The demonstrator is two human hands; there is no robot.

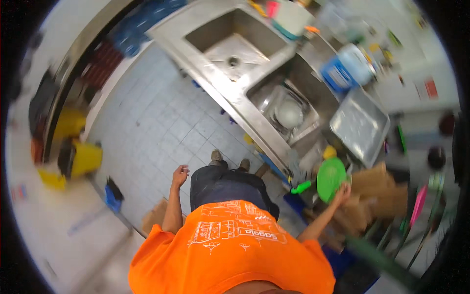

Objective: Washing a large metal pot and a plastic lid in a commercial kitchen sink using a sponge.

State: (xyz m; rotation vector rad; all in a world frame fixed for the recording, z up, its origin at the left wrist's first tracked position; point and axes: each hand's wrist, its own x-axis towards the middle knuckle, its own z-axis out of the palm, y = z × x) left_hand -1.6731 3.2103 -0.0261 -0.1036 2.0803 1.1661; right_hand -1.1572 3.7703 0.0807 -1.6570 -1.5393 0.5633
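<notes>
My right hand (343, 194) grips the edge of a round green plastic lid or dish (331, 180), to the right of my body. My left hand (180, 175) hangs beside my left hip over the tiled floor, fingers slightly curled, holding nothing. In front of me stands a stainless steel double sink (235, 86). Its nearer basin contains a clear container with a pale round dish (289, 113); the farther basin shows a drain (233, 61). A bright green handle (302, 187) lies just left of the green piece. Motion blurs the finer detail.
A metal tray (360, 126) and a blue-labelled plastic jug (348, 68) sit at the sink's right side. Cardboard (382, 194) is piled beyond my right hand, near long-handled tools (418, 205). At the left are a yellow bucket-like object (86, 158) and blue water bottles (128, 38).
</notes>
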